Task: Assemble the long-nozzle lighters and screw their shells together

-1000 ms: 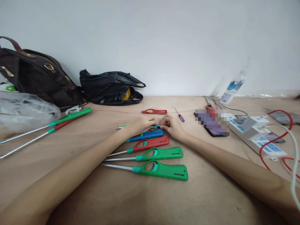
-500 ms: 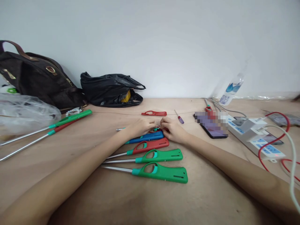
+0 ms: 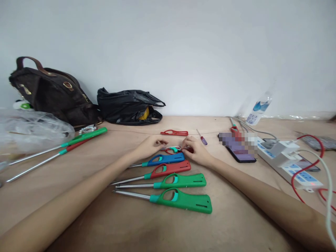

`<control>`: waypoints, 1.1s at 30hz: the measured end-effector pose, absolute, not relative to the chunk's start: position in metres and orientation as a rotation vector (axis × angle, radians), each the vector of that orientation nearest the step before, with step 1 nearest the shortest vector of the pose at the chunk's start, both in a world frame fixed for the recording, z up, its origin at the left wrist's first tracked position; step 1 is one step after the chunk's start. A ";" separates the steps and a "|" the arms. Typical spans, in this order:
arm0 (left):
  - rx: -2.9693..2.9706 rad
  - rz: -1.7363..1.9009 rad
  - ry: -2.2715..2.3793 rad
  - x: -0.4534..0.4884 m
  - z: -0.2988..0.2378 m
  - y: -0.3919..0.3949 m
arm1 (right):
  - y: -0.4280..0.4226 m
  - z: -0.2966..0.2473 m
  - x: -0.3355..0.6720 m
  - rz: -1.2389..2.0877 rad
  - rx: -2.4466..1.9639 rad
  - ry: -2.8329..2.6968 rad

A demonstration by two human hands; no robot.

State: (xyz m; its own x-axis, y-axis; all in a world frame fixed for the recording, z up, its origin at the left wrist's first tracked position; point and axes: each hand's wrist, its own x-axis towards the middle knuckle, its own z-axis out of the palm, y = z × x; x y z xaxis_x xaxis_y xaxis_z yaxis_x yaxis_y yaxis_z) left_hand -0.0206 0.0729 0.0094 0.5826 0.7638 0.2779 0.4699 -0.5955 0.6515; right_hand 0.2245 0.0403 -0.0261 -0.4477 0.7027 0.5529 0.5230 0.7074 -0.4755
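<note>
An opened red gas lighter (image 3: 173, 150) lies at mid-table with its teal trigger and thin wires showing. My right hand (image 3: 195, 151) has its fingers curled over the handle end of that lighter, partly covering it. At the lighter's other end, my left hand (image 3: 149, 147) is slightly raised, fingers apart and holding nothing. Beyond both hands lies a loose red casing half (image 3: 174, 133), with a purple-handled screwdriver (image 3: 202, 138) to its right. Closer to me, a blue lighter (image 3: 168, 159), a red lighter (image 3: 170, 169) and two green lighters (image 3: 187, 180) form a column.
Two more lighters (image 3: 86, 134) lie left beside a clear plastic bag (image 3: 36, 129). A dark backpack (image 3: 60, 94) and black plastic bag (image 3: 126, 106) stand by the wall. At right are a phone (image 3: 237, 148), a power strip (image 3: 294, 171) with cables, and a tilted bottle (image 3: 258, 108).
My left hand has drawn back leftward off the opened lighter, its fingers parting and uncovering the trigger and wires. My right hand stays on the handle. The whole view has shifted slightly.
</note>
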 end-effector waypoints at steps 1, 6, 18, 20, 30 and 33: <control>2.324 0.757 0.990 -0.020 0.007 0.074 | 0.039 -0.025 0.223 0.288 -0.954 -2.152; 2.438 0.767 0.920 -0.011 -0.001 0.077 | 0.039 -0.025 0.218 0.204 -1.007 -2.218; 2.483 0.830 0.921 -0.005 -0.005 0.075 | 0.040 -0.029 0.217 -0.113 -0.958 -2.333; 2.471 0.826 0.922 -0.004 -0.005 0.075 | 0.039 -0.029 0.216 -0.171 -0.957 -2.350; 2.372 0.782 0.987 -0.008 -0.007 0.079 | 0.042 -0.029 0.215 0.130 -1.019 -2.311; 2.351 0.774 0.976 -0.011 -0.003 0.077 | 0.042 -0.030 0.216 0.136 -1.046 -2.320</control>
State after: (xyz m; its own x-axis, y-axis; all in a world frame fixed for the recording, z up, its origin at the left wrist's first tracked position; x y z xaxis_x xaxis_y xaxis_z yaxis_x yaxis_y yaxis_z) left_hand -0.0110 0.0773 -0.0032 0.5862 0.7462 0.3155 0.4772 -0.6327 0.6098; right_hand 0.2158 0.0424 -0.0296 -0.5212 0.7135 0.4683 0.6540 0.6865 -0.3180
